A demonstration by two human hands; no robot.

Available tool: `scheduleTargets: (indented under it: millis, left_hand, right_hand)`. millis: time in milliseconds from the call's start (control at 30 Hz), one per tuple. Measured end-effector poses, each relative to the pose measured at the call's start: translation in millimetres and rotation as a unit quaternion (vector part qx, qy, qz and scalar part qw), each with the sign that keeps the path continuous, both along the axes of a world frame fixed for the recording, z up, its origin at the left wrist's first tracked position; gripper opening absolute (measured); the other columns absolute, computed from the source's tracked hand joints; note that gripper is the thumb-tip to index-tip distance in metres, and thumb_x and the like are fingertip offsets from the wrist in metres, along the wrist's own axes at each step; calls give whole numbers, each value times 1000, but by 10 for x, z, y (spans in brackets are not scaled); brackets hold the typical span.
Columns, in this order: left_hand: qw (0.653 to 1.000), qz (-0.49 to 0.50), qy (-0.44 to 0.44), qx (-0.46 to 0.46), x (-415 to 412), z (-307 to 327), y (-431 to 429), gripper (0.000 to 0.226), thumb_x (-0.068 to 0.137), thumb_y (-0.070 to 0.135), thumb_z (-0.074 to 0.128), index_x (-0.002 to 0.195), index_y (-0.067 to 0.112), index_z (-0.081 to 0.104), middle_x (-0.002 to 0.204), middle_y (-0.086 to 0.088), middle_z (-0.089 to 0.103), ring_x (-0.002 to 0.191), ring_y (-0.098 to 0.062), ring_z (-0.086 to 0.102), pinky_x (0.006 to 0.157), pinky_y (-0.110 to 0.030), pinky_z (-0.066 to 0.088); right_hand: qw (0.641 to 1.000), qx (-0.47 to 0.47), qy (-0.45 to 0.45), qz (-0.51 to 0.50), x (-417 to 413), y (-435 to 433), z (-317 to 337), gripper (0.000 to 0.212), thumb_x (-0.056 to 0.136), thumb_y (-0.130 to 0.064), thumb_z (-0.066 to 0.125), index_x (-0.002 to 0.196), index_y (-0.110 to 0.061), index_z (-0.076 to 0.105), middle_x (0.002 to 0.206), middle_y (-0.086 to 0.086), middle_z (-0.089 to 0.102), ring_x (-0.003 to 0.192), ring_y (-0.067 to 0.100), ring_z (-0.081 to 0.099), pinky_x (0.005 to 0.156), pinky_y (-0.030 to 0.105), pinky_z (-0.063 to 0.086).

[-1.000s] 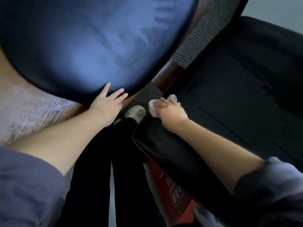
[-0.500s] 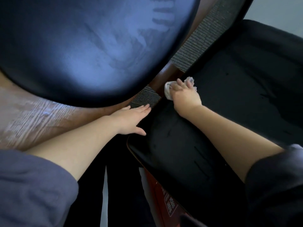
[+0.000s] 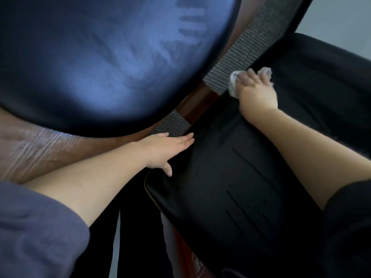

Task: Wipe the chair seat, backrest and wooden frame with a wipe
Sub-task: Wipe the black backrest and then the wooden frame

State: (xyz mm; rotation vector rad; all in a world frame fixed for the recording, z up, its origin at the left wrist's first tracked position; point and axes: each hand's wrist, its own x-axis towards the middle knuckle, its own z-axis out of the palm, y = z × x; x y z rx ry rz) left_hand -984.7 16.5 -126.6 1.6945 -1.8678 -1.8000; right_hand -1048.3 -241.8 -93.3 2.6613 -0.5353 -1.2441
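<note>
Evidently the right hand (image 3: 258, 93) is rubbing the clutched wipe (image 3: 233, 83) along the chair seat (image 3: 230, 187) at one o'clock while the left hand (image 3: 164, 149), fingers flat, is seemingly steadying its nine-o'clock edge.

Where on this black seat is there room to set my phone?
Bare: middle of the seat, between left hand and right forearm, and the part beyond the right hand. Crowded: the edge by the grey strip, where that hand holds the wipe.

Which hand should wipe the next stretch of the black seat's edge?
Right. The right hand holds the white wipe against the black seat beside the wooden frame; the left hand lies flat at the seat's edge, holding nothing.
</note>
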Motion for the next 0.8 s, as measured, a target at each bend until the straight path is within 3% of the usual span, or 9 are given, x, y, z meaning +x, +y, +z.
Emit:
scheduleTargets:
  millis: [67,133,200,267,400,567,800]
  left_hand:
    - [1000,-2,1,5,-2,9,-2,120,75,45,77,155,22,-9,160,10,-18,148,-6,6,121,-41,11]
    - [1000,-3,-3,4,-6,26,-9,120,75,44,77,155,23,-9,161,10,-18,148,-6,6,121,-40,12]
    - [1000,-4,-8,7,-8,42,-11,119,75,43,77,155,23,-10,160,10,-18,148,-6,6,121,-40,12]
    - [1000,-8,-13,10,-12,54,-16,119,76,43,77,154,23,-11,160,11,-19,148,-6,6,121,-40,12]
    - [1000,-16,-17,20,8,67,-40,120,75,44,77,154,24,-11,159,12,-20,148,-8,9,121,-40,12]
    - [999,-27,-26,30,45,156,-159,118,76,45,77,155,24,-9,160,12,-16,147,-12,19,120,-40,17]
    - [999,46,-17,5,60,750,-627,100,87,41,68,156,28,-3,160,19,-10,144,-17,28,120,-30,17]
  right_hand:
    - [1000,10,14,6,51,16,9,49,93,-9,44,142,-5,40,149,16,32,143,37,16,115,50,14]
    - [998,61,17,17,-3,76,-5,45,93,-8,42,138,-6,43,145,15,37,139,39,21,111,50,21]
    - [1000,18,-3,8,44,-116,15,47,93,-6,43,140,-4,41,143,17,38,138,42,22,110,53,25]
    - [999,-42,-25,-16,135,-337,44,50,92,-8,46,141,-2,40,146,20,35,141,42,19,114,53,16]
    - [998,39,4,45,50,-283,86,42,93,-10,44,134,-4,48,145,13,38,140,33,22,116,49,13]
    - [997,-71,-23,6,59,-642,439,55,96,-12,41,149,-5,29,160,10,16,148,29,5,119,48,1]
    - [998,-66,2,0,-397,-605,1174,61,97,-13,40,153,-8,17,162,8,8,149,28,1,120,46,0]
